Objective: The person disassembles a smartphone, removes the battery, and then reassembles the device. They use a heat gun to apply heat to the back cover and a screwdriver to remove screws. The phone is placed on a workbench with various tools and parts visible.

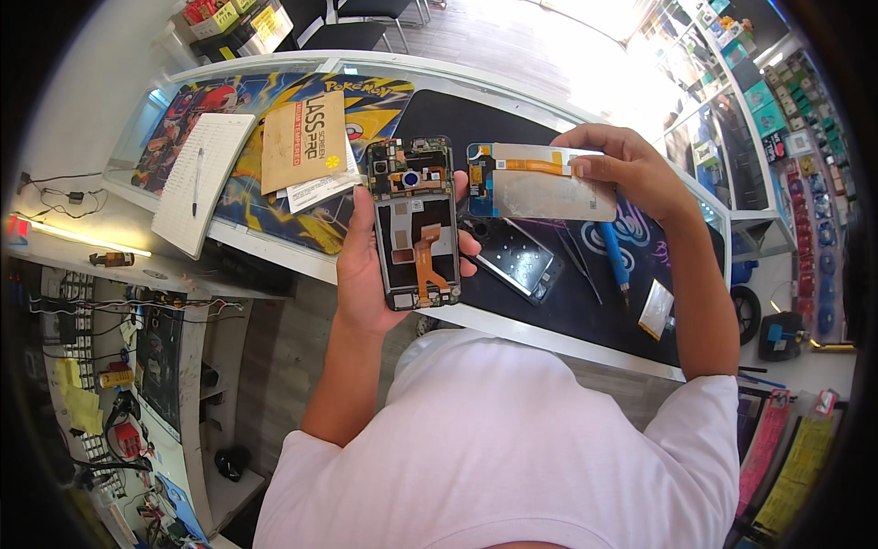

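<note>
My left hand (361, 265) is wrapped round an opened smartphone (398, 224), whose circuit board, camera and orange ribbon cable face up. Held in my right hand (626, 169) is a phone display panel (549, 197), its silvery back and orange flex cable turned toward me. The panel's left end is close to the fingers of my left hand, to the right of the phone. Under the panel, on the black mat (439, 114), lies a dark phone part with a glossy surface (517, 261). Dark tweezers (582, 267) and a blue pen-like tool (617, 261) lie beside it.
A silvery battery-like pouch (656, 309) rests near the mat's right end. To the left are a brown screen-protector envelope (305, 137), a lined notebook (206, 183) and a pen (197, 183). A cluttered side bench (165, 421) stands at lower left; stocked shelves (796, 137) are at right.
</note>
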